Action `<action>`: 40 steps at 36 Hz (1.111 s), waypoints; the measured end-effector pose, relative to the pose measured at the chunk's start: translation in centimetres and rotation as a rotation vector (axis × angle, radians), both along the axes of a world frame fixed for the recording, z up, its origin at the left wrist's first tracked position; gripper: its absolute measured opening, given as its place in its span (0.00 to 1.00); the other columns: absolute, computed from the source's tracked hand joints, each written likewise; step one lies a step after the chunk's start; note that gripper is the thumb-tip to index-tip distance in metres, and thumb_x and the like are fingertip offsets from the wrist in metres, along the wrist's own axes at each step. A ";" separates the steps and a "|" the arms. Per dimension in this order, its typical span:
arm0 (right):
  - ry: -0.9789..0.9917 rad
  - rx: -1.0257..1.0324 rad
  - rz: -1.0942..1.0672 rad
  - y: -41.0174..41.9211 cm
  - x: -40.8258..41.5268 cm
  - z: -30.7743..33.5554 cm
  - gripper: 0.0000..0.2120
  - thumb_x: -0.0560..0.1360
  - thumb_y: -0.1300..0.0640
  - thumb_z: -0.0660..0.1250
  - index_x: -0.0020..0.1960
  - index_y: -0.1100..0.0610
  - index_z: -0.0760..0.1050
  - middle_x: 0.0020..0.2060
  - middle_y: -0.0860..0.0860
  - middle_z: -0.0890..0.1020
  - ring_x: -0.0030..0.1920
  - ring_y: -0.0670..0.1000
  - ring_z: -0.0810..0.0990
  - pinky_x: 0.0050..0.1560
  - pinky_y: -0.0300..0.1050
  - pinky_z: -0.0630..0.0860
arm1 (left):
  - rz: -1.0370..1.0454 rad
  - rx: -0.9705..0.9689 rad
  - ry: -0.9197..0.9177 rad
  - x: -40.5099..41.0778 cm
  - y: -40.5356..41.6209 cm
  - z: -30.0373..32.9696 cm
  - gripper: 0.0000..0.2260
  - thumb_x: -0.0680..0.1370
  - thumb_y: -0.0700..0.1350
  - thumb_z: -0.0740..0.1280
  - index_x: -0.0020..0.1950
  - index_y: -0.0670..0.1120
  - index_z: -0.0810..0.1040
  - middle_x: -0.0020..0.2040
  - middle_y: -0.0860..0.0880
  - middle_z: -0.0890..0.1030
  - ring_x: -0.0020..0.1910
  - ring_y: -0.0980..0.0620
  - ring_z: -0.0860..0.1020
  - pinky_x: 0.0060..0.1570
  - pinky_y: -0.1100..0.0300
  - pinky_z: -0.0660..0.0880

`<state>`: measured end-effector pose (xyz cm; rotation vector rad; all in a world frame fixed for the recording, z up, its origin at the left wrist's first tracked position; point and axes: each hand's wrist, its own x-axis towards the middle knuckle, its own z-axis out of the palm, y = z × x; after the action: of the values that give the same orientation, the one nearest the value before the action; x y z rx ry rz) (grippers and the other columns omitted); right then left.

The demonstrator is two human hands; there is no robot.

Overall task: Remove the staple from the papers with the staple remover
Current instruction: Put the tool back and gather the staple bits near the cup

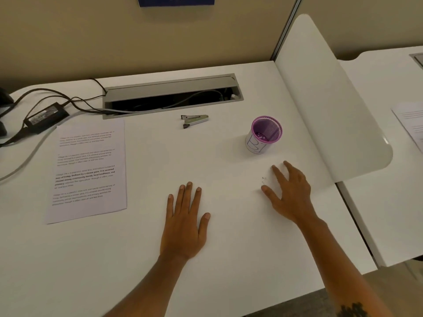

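Note:
The printed papers (89, 170) lie flat at the left of the white desk (137, 259). A small metal staple remover (195, 120) rests near the back middle, apart from both hands. My left hand (184, 223) lies palm down on the desk's middle, fingers together, holding nothing. My right hand (290, 193) rests with fingers spread on the desk to the right. A tiny metal speck, perhaps a staple (263, 178), lies just left of its fingertips.
A purple mesh cup (265, 133) with small bits inside stands right of the remover. A grey cable tray (172, 94) is open at the back. A power adapter (45, 115) with cables sits back left. A white divider panel (332, 99) borders the right side.

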<state>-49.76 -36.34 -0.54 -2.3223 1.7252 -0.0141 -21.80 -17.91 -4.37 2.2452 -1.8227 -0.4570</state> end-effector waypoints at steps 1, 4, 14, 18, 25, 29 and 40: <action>0.052 0.016 0.020 0.2 0.0 -0.3 0.39 0.79 0.28 0.53 0.84 0.47 0.59 0.84 0.57 0.57 0.82 0.64 0.58 0.77 0.68 0.61 | -0.001 0.000 -0.005 0.0 0.0 0.0 0.32 0.87 0.61 0.47 0.89 0.51 0.46 0.90 0.48 0.46 0.89 0.47 0.44 0.86 0.38 0.51; 0.113 0.053 0.095 1.2 0.4 -1.2 0.39 0.79 0.26 0.45 0.85 0.42 0.46 0.86 0.53 0.48 0.84 0.65 0.50 0.81 0.72 0.51 | 0.002 -0.005 0.000 0.0 0.0 -0.1 0.32 0.87 0.61 0.48 0.89 0.51 0.46 0.90 0.48 0.46 0.89 0.47 0.44 0.86 0.38 0.51; -0.027 0.023 -0.111 3.7 1.8 -1.3 0.41 0.80 0.28 0.46 0.86 0.47 0.45 0.86 0.50 0.42 0.85 0.62 0.46 0.81 0.72 0.47 | 0.005 0.003 -0.010 0.0 0.0 -0.1 0.32 0.87 0.61 0.48 0.89 0.51 0.46 0.90 0.48 0.46 0.89 0.47 0.44 0.86 0.38 0.51; 0.015 0.064 -0.169 6.1 3.8 -2.0 0.43 0.80 0.27 0.43 0.86 0.51 0.40 0.86 0.49 0.38 0.85 0.60 0.40 0.82 0.72 0.42 | 0.011 0.002 -0.003 0.0 0.0 0.1 0.32 0.87 0.61 0.47 0.89 0.50 0.48 0.90 0.47 0.47 0.89 0.47 0.45 0.86 0.38 0.51; 0.027 0.093 -0.167 5.6 6.5 -2.4 0.42 0.82 0.29 0.43 0.86 0.51 0.36 0.86 0.49 0.37 0.85 0.60 0.37 0.81 0.72 0.40 | 0.010 0.003 -0.019 -0.1 -0.1 0.0 0.32 0.87 0.61 0.47 0.89 0.51 0.48 0.90 0.48 0.47 0.89 0.47 0.45 0.86 0.38 0.51; -0.028 0.064 -0.155 5.2 6.5 -2.2 0.39 0.82 0.31 0.48 0.86 0.46 0.37 0.86 0.50 0.37 0.85 0.61 0.41 0.81 0.73 0.42 | 0.013 -0.006 -0.014 0.0 -0.1 0.0 0.32 0.87 0.62 0.45 0.89 0.51 0.48 0.90 0.48 0.47 0.89 0.47 0.45 0.86 0.38 0.51; 0.070 -0.001 -0.074 5.7 5.5 -2.2 0.35 0.83 0.32 0.45 0.86 0.43 0.44 0.86 0.52 0.41 0.85 0.63 0.45 0.81 0.73 0.45 | 0.009 -0.014 -0.006 0.0 0.0 -0.4 0.32 0.87 0.62 0.47 0.89 0.51 0.47 0.90 0.49 0.47 0.89 0.48 0.45 0.86 0.38 0.51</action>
<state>-44.22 -30.60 -2.69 -2.2843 1.8433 0.0532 -21.78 -17.95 -4.73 2.2472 -1.8120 -0.4347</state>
